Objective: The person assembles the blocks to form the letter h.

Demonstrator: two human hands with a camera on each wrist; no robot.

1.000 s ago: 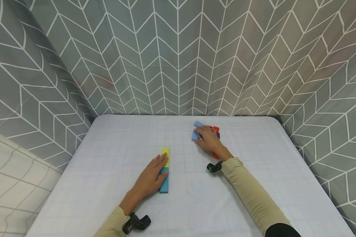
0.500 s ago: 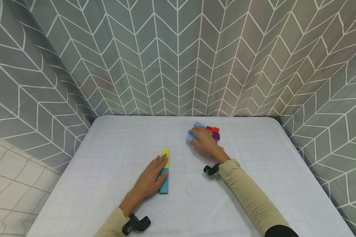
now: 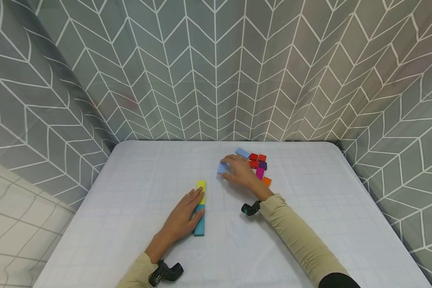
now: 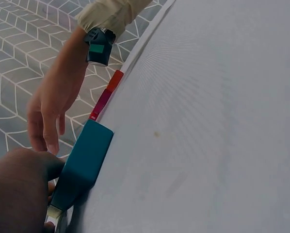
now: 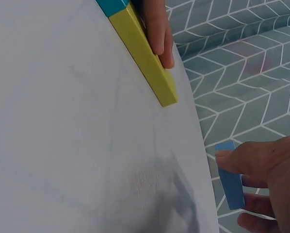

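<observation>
My right hand [image 3: 239, 170] pinches a light blue block [image 5: 231, 187] between thumb and fingers; the right wrist view shows it held up above the table. At the table's middle, a yellow block [image 3: 201, 185] and a teal block [image 3: 199, 225] lie end to end in a straight line. My left hand [image 3: 180, 218] rests against them from the left, fingers fairly straight, fingertips at the yellow block and thumb at the teal one. In the left wrist view the thumb touches the side of the teal block [image 4: 84, 162].
Beyond my right hand lie a second light blue block [image 3: 243, 152], several red blocks [image 3: 253, 157], a purple block [image 3: 262, 165], a magenta block [image 3: 260, 173] and an orange block [image 3: 267, 181]. The white table [image 3: 129, 172] ends at a patterned curtain [image 3: 216, 72].
My right hand has moved left with the light blue block, away from the loose blocks, uncovering the red, purple, magenta and orange ones. My left hand has stayed in place.
</observation>
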